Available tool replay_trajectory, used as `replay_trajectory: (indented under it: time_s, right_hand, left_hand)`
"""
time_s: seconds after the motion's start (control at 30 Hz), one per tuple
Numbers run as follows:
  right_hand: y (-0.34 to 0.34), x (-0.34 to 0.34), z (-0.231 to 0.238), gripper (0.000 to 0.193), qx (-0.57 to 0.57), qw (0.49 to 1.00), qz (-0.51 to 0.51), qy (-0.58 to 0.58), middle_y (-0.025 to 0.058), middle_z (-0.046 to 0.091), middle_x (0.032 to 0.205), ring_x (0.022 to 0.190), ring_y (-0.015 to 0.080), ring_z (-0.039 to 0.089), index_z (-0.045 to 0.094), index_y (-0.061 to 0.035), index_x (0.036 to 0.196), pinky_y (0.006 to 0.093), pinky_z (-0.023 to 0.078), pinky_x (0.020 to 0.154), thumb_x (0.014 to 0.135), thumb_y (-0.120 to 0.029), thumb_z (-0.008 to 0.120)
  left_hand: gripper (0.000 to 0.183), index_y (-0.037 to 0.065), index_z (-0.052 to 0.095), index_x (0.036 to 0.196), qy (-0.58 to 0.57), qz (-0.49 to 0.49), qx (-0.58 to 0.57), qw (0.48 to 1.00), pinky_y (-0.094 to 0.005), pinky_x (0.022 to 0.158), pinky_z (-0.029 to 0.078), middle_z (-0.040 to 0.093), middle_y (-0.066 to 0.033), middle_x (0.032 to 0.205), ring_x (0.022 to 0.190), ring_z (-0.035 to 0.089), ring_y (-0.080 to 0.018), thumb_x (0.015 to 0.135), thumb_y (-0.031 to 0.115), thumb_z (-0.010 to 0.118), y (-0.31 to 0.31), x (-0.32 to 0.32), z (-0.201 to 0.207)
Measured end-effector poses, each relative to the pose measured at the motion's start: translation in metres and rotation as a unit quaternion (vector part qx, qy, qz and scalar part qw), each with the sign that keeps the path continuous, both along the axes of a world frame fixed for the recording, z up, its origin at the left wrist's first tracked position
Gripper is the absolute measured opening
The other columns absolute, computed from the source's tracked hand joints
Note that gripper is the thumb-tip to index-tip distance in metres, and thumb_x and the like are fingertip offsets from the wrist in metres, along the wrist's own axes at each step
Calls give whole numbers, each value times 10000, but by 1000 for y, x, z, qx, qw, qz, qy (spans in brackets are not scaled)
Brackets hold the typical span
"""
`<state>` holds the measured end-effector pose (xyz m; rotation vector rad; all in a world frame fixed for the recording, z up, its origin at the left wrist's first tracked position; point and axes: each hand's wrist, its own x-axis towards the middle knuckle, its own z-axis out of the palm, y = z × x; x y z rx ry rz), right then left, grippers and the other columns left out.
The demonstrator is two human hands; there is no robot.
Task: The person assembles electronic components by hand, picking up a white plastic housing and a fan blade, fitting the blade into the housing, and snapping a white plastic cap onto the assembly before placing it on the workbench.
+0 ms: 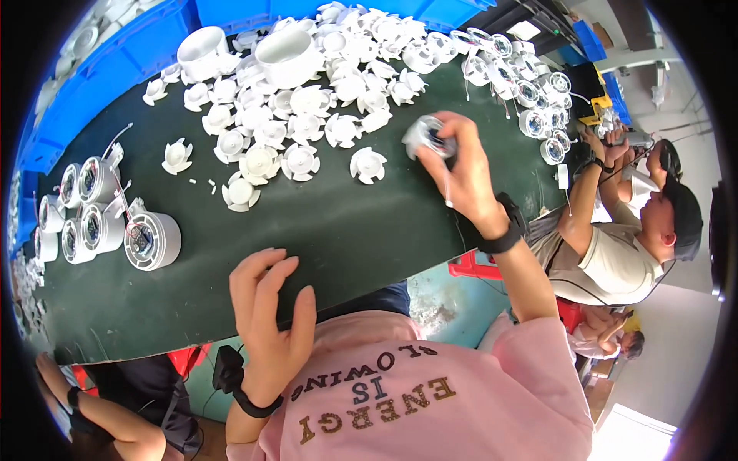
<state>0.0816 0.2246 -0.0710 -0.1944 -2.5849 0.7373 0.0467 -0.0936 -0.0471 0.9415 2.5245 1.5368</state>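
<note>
My right hand (469,180) is raised over the dark green tabletop, its fingers wrapped round a small fan motor unit (421,137). The unit is round and pale with a dark middle, somewhat smeared by motion, and a thin lead hangs below it. Nothing is in my left hand (270,307), whose fingers are spread above the near table edge. White fan impellers (261,163) lie in a loose pile at the far middle; a single impeller (368,165) sits just left of my right hand. Two white cylindrical housings (288,58) stand among them.
Several white housings with circuit boards and wires (152,240) stand at left. More wired motor units (530,92) are heaped at the far right. Blue bins (115,69) line the back. Co-workers (615,253) sit at right; another person's arm (108,415) shows lower left.
</note>
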Motion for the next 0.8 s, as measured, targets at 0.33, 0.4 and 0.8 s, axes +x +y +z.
replay_trajectory:
  time_s: [0.33,0.4,0.8]
  right_hand:
    - [0,46,6,423,-16,996,-88,23,201,466,1225,1076,303,482,433,49,1324,363,376,955,1005,-228,407]
    - [1,47,5,420,6,997,-75,23,200,460,1225,1063,297,483,437,54,1320,358,380,947,1006,-223,408]
    - [-4,35,8,409,112,990,-82,-36,234,428,1219,1060,355,470,412,54,1324,391,381,946,954,-120,413]
  left_hand:
    - [231,-13,608,947,15,-6,36,999,-398,815,454,589,-133,1022,953,556,-326,721,-60,623,11,-6,-21]
    - [221,-8,610,936,10,-9,33,999,-399,810,455,591,-129,1014,950,559,-324,722,-59,621,11,-6,-22]
    - [183,-15,599,927,12,-36,-5,999,-401,856,446,595,-147,1009,962,566,-333,746,-34,606,22,-11,-16]
